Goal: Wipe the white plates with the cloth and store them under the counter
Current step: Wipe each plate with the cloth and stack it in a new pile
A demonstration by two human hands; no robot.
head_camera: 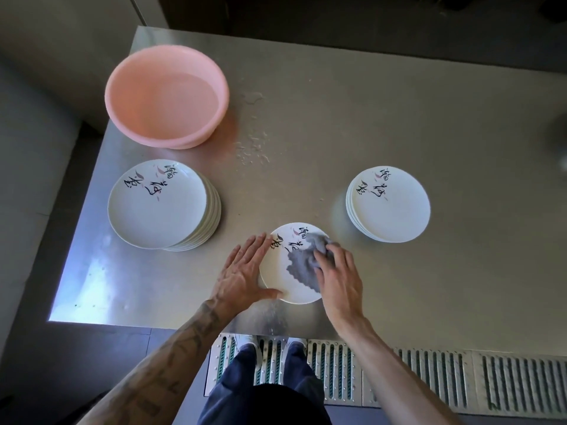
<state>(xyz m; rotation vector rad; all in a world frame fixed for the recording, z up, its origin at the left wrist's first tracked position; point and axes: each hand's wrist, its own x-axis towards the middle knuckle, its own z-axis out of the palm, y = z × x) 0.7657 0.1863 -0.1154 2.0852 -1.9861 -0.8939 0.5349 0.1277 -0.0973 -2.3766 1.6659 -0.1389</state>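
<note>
Left hand [245, 273]: flat, fingers straight, steadying near plate [277, 271] rim.
Right hand [337, 277]: spread fingers pressing cloth [302, 268] on plate.

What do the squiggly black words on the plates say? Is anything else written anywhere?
Left stack's top plate: three black brush-written characters, too stylised to read surely.
Right stack's top plate: the same three characters, equally unreadable.
Middle plate: the same characters, partly hidden under the grey cloth.
Pink basin: no writing visible.
</note>
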